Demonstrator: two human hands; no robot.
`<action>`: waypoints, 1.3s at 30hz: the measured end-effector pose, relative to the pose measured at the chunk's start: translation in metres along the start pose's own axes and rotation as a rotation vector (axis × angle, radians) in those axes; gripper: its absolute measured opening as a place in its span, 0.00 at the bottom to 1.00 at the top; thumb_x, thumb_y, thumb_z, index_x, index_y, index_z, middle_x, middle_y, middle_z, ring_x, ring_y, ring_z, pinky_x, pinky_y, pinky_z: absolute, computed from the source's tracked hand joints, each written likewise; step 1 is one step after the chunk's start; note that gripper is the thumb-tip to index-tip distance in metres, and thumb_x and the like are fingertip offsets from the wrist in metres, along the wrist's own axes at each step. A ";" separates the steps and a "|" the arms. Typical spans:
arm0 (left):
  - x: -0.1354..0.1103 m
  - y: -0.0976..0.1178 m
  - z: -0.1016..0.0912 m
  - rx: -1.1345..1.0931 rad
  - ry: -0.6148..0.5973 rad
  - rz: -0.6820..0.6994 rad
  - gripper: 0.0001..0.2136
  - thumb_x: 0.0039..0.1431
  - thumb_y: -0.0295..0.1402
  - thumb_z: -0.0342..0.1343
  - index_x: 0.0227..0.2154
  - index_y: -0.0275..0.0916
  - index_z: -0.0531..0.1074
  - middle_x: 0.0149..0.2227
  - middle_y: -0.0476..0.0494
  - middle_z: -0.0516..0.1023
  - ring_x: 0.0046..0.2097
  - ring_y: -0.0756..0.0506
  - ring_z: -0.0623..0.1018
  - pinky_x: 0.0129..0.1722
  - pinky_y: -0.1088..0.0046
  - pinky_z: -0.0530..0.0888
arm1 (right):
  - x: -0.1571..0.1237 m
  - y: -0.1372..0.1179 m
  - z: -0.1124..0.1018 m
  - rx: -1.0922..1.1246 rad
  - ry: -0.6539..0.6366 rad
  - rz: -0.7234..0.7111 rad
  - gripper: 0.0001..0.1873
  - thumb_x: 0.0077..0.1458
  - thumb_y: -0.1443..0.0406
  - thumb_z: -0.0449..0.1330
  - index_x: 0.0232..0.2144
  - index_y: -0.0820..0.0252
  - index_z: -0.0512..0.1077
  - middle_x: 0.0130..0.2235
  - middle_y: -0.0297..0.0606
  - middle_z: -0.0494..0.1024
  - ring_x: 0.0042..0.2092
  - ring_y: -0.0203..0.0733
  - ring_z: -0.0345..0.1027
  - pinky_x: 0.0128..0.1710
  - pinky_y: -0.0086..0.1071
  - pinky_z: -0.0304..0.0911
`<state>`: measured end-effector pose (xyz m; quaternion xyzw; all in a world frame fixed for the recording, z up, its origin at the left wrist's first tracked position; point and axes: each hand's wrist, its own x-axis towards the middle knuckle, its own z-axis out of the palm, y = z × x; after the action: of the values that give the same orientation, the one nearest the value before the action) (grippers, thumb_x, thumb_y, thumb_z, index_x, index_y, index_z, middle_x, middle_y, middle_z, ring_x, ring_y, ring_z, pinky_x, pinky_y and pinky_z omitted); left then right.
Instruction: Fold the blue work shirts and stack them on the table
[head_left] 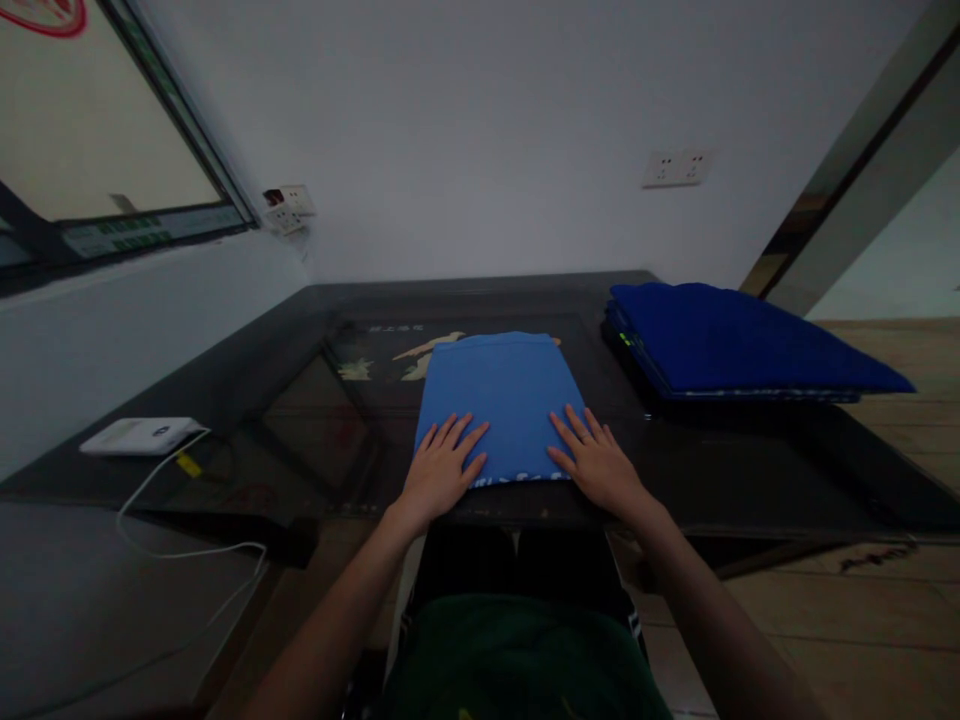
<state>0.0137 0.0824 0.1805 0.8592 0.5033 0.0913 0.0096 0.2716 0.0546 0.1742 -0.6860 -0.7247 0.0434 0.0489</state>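
Observation:
A light blue folded cloth lies flat on the dark table in front of me, a white pattern showing along its near edge. My left hand rests on its near left corner, fingers spread and pointing away. On the near right corner lies my right hand, palm down, its fingers also apart. Both hands press flat against the fabric and neither grips it. What is under the palms is hidden.
To the right, a stack of dark blue folded cloth overhangs the table. A white power bank with a white cable sits at the left edge, the cable hanging down. Behind the table rises a wall with sockets.

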 end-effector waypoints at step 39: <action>0.096 -0.118 -0.020 -0.767 0.078 -0.623 0.15 0.49 0.35 0.62 0.40 0.34 0.74 0.57 0.29 0.70 0.66 0.29 0.54 0.61 0.50 0.54 | 0.039 0.020 -0.045 0.088 -0.062 0.068 0.26 0.63 0.55 0.48 0.55 0.64 0.68 0.59 0.52 0.67 0.60 0.57 0.59 0.57 0.49 0.56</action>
<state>-0.0463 0.2223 0.2017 0.5985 0.6664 0.2949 0.3328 0.2948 0.0941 0.2167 -0.7056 -0.6996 0.0980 0.0550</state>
